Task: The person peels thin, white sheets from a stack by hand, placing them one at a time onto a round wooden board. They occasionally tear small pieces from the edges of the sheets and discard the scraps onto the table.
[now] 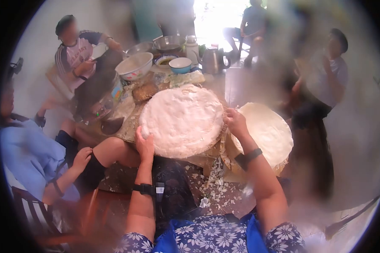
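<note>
While the white round slab (181, 122) is held between the two hands, its near-left edge is taken in the grip of the left hand (145, 145), with the thumb laid against the top. The opposite, right edge is held by the grip of the right hand (236, 123), whose fingers are curled in at the rim; how far they reach beneath it cannot be told.

To the right of the right grip, a second round slab (268, 133) is seen, cream-coloured and partly covered by the right forearm. Beyond the left grip, a brown lump (145, 91) is placed on the bench (198, 160), just past the far-left edge of the held slab. Farther out from both grips are set a white basin (134, 66), a blue bowl (180, 65), a metal pan (168, 43) and a kettle (214, 61).

Below the grips, white crumbs (215, 181) are scattered over the floor. Well to the left of the left grip, a person in light blue (33, 147) is seated, with a person in a pink and dark shirt (78, 55) farther back. Well to the right of the right grip, another person (335, 76) is seen, partly blurred.
</note>
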{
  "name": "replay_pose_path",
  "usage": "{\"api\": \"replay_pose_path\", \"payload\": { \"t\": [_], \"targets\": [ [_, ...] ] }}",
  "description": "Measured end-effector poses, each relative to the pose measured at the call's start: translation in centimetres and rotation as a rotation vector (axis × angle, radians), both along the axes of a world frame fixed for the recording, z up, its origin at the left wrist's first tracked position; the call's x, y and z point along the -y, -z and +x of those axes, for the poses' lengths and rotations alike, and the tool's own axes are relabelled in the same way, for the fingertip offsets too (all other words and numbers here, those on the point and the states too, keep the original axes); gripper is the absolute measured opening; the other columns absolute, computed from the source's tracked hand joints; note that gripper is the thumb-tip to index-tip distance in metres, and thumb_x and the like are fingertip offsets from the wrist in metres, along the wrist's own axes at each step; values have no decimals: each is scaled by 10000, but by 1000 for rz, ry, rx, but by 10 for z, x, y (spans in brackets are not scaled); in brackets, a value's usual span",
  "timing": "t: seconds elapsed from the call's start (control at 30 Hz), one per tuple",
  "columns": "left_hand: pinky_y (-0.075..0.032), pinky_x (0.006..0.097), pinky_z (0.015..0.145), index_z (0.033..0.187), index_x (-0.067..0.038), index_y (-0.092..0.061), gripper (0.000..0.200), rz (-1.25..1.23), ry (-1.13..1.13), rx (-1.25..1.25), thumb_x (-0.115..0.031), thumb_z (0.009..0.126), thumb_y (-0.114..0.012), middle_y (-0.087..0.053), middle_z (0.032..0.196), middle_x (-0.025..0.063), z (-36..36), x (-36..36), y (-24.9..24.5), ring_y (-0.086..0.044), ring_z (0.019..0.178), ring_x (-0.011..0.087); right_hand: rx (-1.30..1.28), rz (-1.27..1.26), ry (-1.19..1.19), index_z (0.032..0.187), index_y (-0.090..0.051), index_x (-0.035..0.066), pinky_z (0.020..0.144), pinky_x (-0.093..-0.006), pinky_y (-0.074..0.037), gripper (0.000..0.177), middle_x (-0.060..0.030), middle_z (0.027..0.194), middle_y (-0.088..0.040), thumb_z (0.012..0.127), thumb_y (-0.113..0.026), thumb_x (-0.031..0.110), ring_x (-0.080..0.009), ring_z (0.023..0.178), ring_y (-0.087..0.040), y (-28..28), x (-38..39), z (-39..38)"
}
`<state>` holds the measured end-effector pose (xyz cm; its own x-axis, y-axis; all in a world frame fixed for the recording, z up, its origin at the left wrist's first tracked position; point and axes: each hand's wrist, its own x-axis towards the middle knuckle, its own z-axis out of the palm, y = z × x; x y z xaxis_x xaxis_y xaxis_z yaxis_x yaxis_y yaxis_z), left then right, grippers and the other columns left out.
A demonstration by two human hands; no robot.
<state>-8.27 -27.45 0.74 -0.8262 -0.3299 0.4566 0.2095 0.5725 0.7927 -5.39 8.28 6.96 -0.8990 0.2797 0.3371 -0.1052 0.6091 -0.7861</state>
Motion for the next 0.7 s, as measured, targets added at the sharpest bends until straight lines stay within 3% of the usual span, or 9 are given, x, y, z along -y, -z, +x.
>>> {"api": "replay_pose_path", "payload": {
  "t": [0.17,0.33,0.57,0.67,0.7],
  "targets": [
    [-339,393,998,1252,-4,-425,632,28,23,5,-154,698,-689,-456,1242,212,-1,1,2,-421,1173,347,-89,40,14,1022,-634,29,788,-344,-495,317,-168,950,-656,739,-650,172,-274,877,-636,1,-41,30],
    [-343,392,1001,1230,-16,-451,603,-153,-12,-52,-133,690,-692,-467,1224,186,11,-8,-21,-428,1167,334,-90,20,156,958,-642,13,722,-297,-485,268,-136,842,-658,731,-654,154,-211,779,-628,-11,-101,82],
    [-318,396,1022,1243,-50,-480,512,-409,373,-212,-155,768,-639,-469,1280,168,46,-118,-74,-417,1214,313,73,-78,414,884,-650,14,659,-281,-472,208,-94,759,-655,733,-638,157,-164,698,-613,26,-200,125],
    [-288,430,1036,1261,-62,-473,498,-628,496,-177,-242,815,-602,-458,1306,167,48,-156,-76,-403,1235,314,112,-181,442,906,-641,33,477,-255,-448,194,-22,692,-589,765,-627,167,-88,568,-544,42,-220,136],
    [-279,442,1039,1263,-65,-473,494,-687,516,-154,-270,828,-585,-456,1311,163,48,-164,-72,-399,1240,315,160,-279,450,912,-635,38,471,-256,-447,189,-20,685,-587,769,-625,161,-91,554,-541,43,-221,138]
  ]
}}
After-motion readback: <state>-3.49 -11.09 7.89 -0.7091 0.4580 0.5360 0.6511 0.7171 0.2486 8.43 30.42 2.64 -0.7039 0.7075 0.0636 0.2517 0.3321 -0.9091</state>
